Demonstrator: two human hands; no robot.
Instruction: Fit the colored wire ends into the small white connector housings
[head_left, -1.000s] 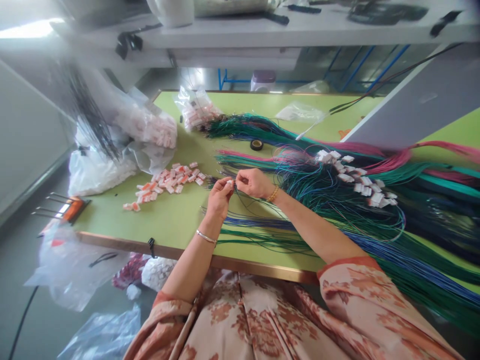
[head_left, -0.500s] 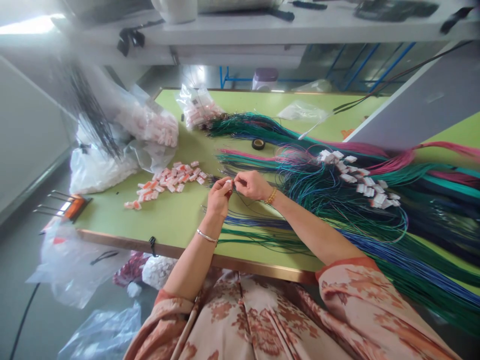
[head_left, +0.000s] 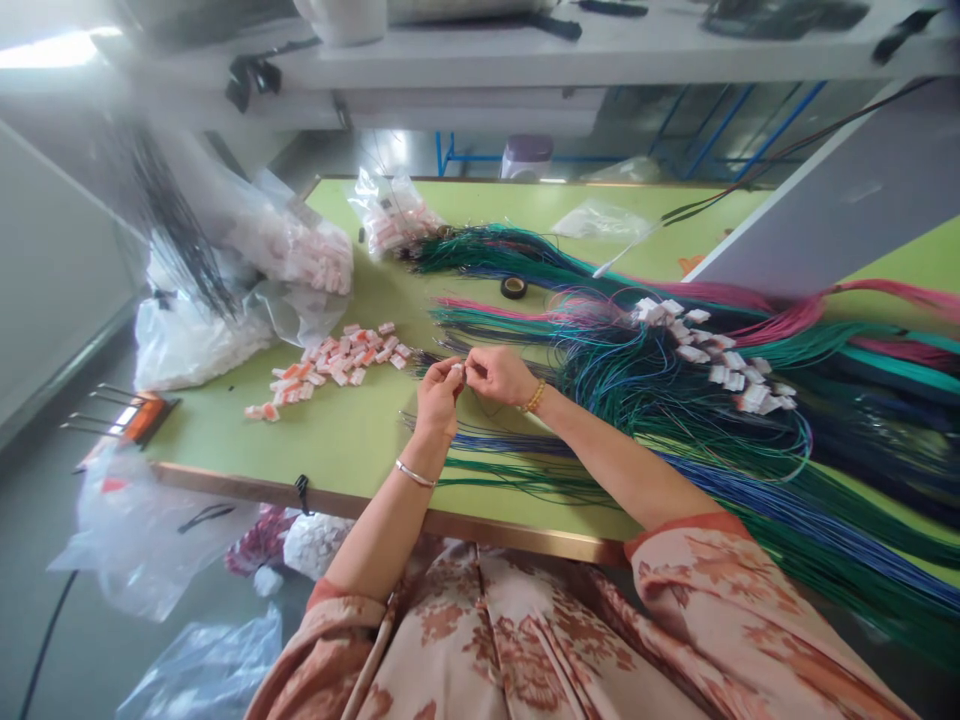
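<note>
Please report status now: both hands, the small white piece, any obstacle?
Left hand pinching small white piece. Right hand close beside it, any hold unclear. Wires near both hands; no clear blockage visible.

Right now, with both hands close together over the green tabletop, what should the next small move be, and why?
Probably hold the left hand steady and ease the right hand slightly toward the small white piece: that piece is pinched in the left hand, and the right hand is close beside it. What the right hand pinches is too small to tell, so I'd go gently.
</note>
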